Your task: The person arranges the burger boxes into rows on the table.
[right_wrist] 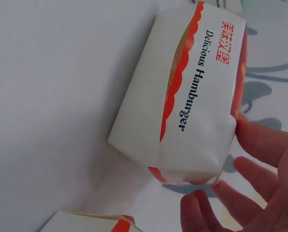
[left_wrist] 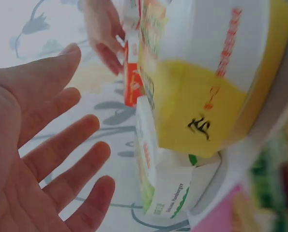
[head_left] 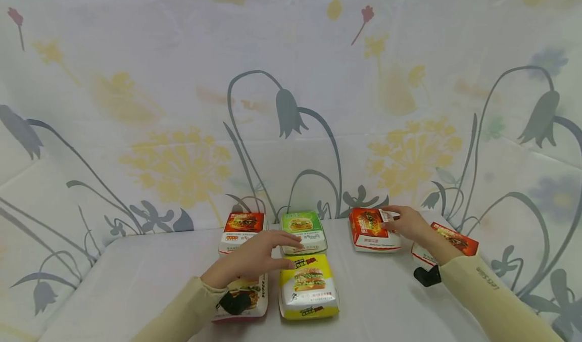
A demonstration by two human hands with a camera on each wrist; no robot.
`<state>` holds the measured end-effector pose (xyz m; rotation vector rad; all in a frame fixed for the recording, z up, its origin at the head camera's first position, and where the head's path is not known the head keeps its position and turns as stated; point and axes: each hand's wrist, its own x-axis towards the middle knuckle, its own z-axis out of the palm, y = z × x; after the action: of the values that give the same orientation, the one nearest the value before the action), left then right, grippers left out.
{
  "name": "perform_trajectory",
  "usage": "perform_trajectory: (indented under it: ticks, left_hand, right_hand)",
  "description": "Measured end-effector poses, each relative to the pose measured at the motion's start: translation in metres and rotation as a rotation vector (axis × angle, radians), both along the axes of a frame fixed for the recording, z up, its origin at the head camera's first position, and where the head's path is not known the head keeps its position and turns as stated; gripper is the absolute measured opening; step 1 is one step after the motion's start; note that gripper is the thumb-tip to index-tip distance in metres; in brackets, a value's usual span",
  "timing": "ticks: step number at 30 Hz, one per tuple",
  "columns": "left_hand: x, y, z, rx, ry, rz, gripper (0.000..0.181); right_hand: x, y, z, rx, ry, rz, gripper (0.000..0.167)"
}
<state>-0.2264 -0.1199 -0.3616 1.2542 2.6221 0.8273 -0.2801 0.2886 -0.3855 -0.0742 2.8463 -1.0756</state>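
My right hand [head_left: 406, 226] is at the right end of a red-and-white hamburger box [head_left: 375, 241]. In the right wrist view, the thumb touches the upper edge of this hamburger box [right_wrist: 202, 96], and the spread fingers lie beside its end. My left hand [head_left: 254, 256] hovers over the left group of boxes, fingers spread and holding nothing. Beside its fingertips are a yellow-and-white burger box [head_left: 309, 291] and, behind that, a green-and-white one [head_left: 302, 226]. Partly hidden under the left wrist is a burger box marked SUPER [head_left: 259, 296]. Another red-and-white box [head_left: 243, 223] stands behind the left hand.
Another red-topped burger box [head_left: 459, 238] sits at the far right, partly covered by the right forearm. A white cloth [head_left: 159, 266] covers the table. Behind it hangs a flower-printed curtain [head_left: 291, 155].
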Motion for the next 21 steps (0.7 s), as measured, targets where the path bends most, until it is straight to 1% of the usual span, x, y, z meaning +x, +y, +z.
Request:
perform_trajectory:
  ticks: [4,6,11,13,17,21]
  left_hand:
    - [-0.016,0.011,0.000,0.042,-0.034,0.001,0.041]
    - [-0.023,0.018,0.000,0.048,-0.043,0.014,0.040]
    - [-0.039,0.038,0.000,0.035,-0.020,0.026,0.038]
    - [-0.045,0.046,0.001,0.031,-0.022,0.026,0.037]
    - [-0.053,0.062,0.005,0.047,-0.072,0.033,0.034]
    - [-0.060,0.076,0.005,0.052,-0.089,0.039,0.034]
  right_hand:
    - [-0.001,-0.007,-0.003,0.003,0.010,0.002,0.066]
    - [-0.001,-0.010,-0.005,0.000,0.014,0.006,0.066]
    - [-0.003,-0.016,-0.007,-0.019,0.028,0.014,0.066]
    - [-0.004,-0.018,-0.009,-0.024,0.039,0.018,0.066]
    - [-0.005,-0.023,-0.012,-0.036,0.060,0.015,0.064]
    - [-0.005,-0.029,-0.017,-0.068,0.060,0.011,0.062]
